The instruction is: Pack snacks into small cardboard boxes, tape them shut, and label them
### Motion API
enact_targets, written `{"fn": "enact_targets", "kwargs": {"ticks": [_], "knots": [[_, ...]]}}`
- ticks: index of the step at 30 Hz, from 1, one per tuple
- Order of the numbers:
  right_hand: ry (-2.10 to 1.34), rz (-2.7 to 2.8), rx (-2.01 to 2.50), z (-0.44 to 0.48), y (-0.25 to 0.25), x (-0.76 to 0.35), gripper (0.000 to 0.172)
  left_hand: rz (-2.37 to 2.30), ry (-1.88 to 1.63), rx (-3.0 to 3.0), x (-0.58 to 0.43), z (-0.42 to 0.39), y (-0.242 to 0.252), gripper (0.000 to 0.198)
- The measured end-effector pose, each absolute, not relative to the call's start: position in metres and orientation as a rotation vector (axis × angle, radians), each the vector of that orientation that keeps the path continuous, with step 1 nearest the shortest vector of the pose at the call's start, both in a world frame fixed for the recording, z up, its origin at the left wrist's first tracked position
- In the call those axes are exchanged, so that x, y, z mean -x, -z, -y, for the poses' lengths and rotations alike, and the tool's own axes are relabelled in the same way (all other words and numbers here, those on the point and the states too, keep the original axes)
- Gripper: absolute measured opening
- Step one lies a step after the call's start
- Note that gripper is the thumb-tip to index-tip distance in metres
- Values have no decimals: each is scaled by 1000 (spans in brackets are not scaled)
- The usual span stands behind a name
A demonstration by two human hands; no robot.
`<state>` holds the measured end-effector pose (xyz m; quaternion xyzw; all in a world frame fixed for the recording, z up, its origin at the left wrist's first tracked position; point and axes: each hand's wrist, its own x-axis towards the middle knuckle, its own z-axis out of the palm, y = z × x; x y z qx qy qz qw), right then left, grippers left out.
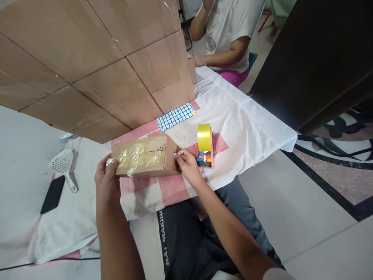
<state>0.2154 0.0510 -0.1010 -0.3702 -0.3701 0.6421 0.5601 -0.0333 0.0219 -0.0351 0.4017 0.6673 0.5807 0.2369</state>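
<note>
A small brown cardboard box (151,157) lies on the cloth in front of me, with shiny yellowish tape wrapped over its top. My left hand (107,171) grips the box's left end, thumb on the taped top. At the right end, my right hand (187,162) pinches a small white and blue sticker (176,156) against the end face. A sheet of blue-bordered stickers (176,116) lies behind the box, with one yellowish spot near its right end. Just right of my right hand stands an orange and blue tape dispenser (205,159) with a yellow tape roll (204,137).
A tall stack of taped cardboard boxes (110,66) rises behind the work spot. To the left lie a white slotted scoop (64,165) and a dark phone-like slab (53,195). A co-worker (230,42) sits past the table's far end, near a dark panel (294,58).
</note>
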Motion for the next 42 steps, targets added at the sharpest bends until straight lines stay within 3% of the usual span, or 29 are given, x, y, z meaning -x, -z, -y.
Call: {"fn": "enact_targets", "kwargs": {"ticks": [6, 11, 17, 30, 42], "knots": [[-1457, 826, 898, -48, 102, -214, 28, -1747, -1665, -984, 30, -23, 34, 57], [-1296, 880, 950, -35, 103, -209, 15, -1730, -1685, -950, 31, -23, 34, 57], [-1301, 897, 947, -17, 109, -209, 31, -1679, -1703, -944, 32, -21, 36, 53], [-1154, 1358, 993, -1, 107, -238, 48, -1585, -1706, -905, 37, -23, 38, 55], [-891, 1964, 921, -18, 61, -244, 134, -1553, -1665, -833, 36, -3, 36, 57]]}}
